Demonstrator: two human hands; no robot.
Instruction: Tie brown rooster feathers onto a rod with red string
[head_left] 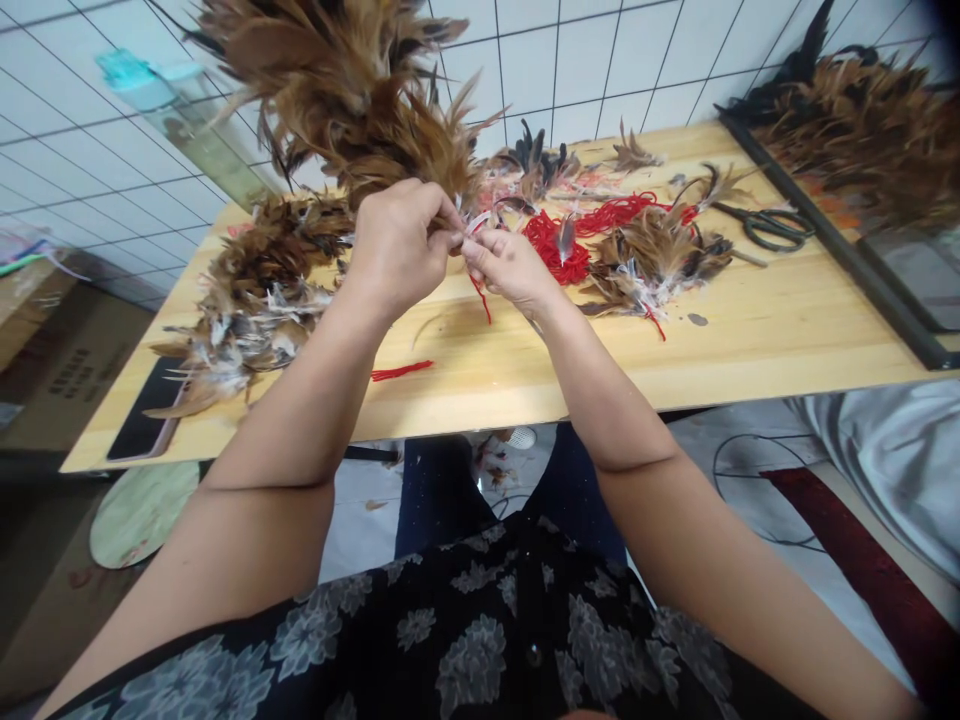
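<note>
My left hand [397,240] is closed around the base of a big brown feather duster bundle [352,90] that rises up and to the left. My right hand [506,265] pinches the feather quills and a red string [480,297] right beside the left thumb; the string hangs down below my fingers. Both hands are held above the wooden table [750,330]. A heap of red string [559,245] lies just behind my right hand.
Loose brown and white feathers are piled at the left [255,290] and at the middle right [652,260]. Scissors [769,225] lie at the right. A black phone [142,420] sits at the front left corner. Finished feather dusters [862,130] rest on a black frame at far right. A short red string piece [401,371] lies near the front edge.
</note>
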